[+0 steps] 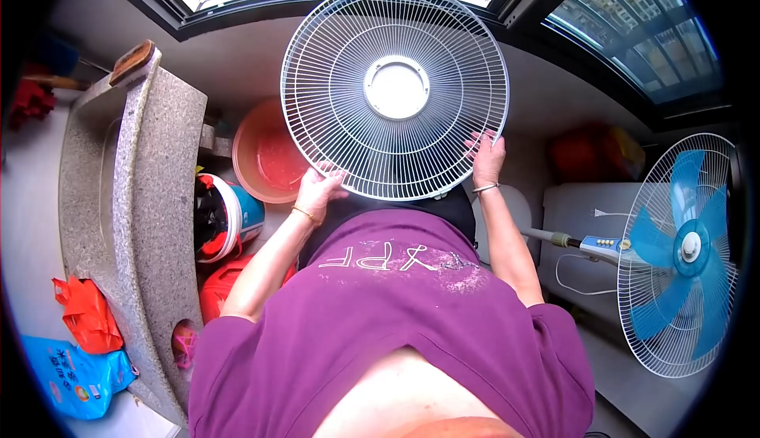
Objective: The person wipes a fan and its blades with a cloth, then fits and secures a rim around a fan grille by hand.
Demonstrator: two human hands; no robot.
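Note:
A round white fan grille (348, 121) with a pale disc at its centre is held up before me in the head view. My left hand (318, 192) grips its lower left rim, fingers curled over the wires. On the lower right rim, my right hand (486, 159) is closed around the edge. To my right stands a pedestal fan (690, 252) with blue blades, its front uncovered and a rear grille behind the blades. A blue and white control box (606, 246) with yellow buttons sits on its pole.
At left is a granite sink counter (162, 137) with a brush (132, 62) on its corner. Near it are an orange basin (273, 153), a bucket (245, 215), a red bag (87, 315) and a blue bag (75, 375). Windows (633, 26) run along the far wall.

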